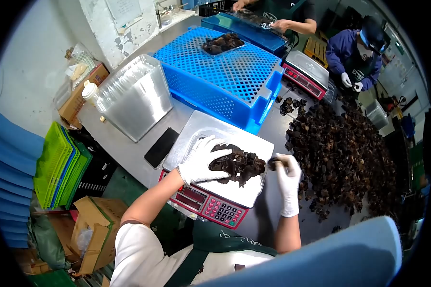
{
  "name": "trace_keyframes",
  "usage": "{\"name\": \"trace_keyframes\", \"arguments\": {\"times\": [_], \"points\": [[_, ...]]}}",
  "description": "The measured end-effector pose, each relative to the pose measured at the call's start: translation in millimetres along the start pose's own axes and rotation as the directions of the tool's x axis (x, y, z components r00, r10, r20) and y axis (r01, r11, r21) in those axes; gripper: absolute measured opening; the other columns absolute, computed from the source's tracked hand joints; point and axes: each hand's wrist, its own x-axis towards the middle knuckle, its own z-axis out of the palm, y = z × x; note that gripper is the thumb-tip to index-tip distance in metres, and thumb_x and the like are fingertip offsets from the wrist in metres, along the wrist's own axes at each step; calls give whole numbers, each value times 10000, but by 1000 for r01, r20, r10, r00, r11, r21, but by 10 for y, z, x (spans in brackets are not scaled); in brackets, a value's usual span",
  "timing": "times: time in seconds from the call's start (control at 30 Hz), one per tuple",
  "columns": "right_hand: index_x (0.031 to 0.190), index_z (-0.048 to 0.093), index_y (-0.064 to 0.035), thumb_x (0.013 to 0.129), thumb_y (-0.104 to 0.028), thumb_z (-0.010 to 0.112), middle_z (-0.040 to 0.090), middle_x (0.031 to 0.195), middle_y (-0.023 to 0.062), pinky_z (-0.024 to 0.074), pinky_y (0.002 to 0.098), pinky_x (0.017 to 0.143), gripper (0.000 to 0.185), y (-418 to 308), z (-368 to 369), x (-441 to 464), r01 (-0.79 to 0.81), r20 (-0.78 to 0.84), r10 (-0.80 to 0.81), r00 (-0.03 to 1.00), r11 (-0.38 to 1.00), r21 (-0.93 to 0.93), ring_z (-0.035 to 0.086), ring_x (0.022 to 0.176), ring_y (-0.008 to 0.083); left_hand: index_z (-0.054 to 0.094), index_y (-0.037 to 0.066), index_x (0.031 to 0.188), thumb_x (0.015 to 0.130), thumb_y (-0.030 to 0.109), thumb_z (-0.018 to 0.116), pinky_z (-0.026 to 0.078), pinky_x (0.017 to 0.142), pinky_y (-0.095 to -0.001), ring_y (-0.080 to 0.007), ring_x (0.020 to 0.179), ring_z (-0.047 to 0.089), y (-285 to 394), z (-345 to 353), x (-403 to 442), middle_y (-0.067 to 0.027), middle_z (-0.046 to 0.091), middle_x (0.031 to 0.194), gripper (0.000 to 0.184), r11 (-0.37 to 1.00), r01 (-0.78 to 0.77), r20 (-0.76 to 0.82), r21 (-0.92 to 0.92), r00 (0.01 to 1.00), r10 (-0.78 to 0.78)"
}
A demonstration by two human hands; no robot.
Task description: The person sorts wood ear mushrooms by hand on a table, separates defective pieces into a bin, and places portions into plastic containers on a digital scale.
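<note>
A clear tray of dark wood-ear-like pieces point(239, 165) rests on the silver plate of a red scale point(210, 205). My left hand point(204, 160), in a white glove, lies over the tray's left side with its fingers spread against the pieces. To the right of the scale plate, my right hand point(288, 179), also gloved, pinches a small dark piece point(273, 164). Right of that hand a large pile of the same dark pieces point(342, 153) covers the metal table. Left of the scale lies a black phone point(161, 147).
An upturned blue crate point(210, 71) bears another filled tray point(222, 43). Stacked clear trays point(136, 98) and a white bottle point(90, 91) stand at the left. Beyond are a second scale point(304, 71), a co-worker point(357, 57) and another person's hands point(282, 25).
</note>
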Motion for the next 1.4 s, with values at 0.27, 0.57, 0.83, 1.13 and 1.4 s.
{"name": "trace_keyframes", "arguments": {"times": [0.27, 0.57, 0.83, 1.13, 1.4], "points": [[1069, 649, -20, 831, 18, 614, 636, 987, 109, 489, 311, 844, 243, 508, -465, -342, -149, -21, 151, 988, 924, -353, 615, 911, 227, 571, 96, 1326, 739, 363, 774, 342, 1099, -472, -388, 1308, 412, -1, -386, -90, -196, 445, 1399, 677, 976, 166, -112, -142, 977, -182], [1193, 639, 23, 896, -40, 612, 604, 752, 38, 456, 236, 641, 304, 118, -193, -434, -330, 178, 362, 915, 926, -185, 517, 664, 82, 586, 62, 1258, 891, 129, 634, 474, 909, -385, -305, 1034, 590, -318, -528, -468, -146, 597, 1128, 376, 917, 327, -405, -230, 824, -395], [1194, 566, 45, 822, -143, 681, 619, 687, 69, 497, 278, 630, 433, -157, -41, -537, -341, 378, 380, 844, 925, -169, 602, 642, 107, 567, -4, 1227, 925, 199, 570, 513, 779, -399, -364, 894, 627, -457, -72, -756, -173, 629, 978, 364, 919, 376, -221, -120, 892, -394], [1226, 518, 29, 912, -3, 528, 605, 834, 0, 452, 197, 610, 316, 104, 272, 127, -480, 350, 352, 868, 776, 409, 545, 681, 43, 544, 3, 1205, 969, 103, 533, 466, 479, -228, -76, 537, 550, -555, -371, -246, -25, 565, 781, 257, 497, 452, -19, -741, 725, -689], [1353, 494, 30, 955, -129, 578, 593, 834, 10, 411, 191, 524, 437, 432, 649, 1502, -434, 246, 368, 897, 840, 325, 524, 617, 56, 508, -22, 1260, 947, 5, 499, 516, 441, -265, -143, 533, 586, -1383, -242, 643, -82, 561, 837, 314, 456, 295, -190, -840, 627, -756]]}}
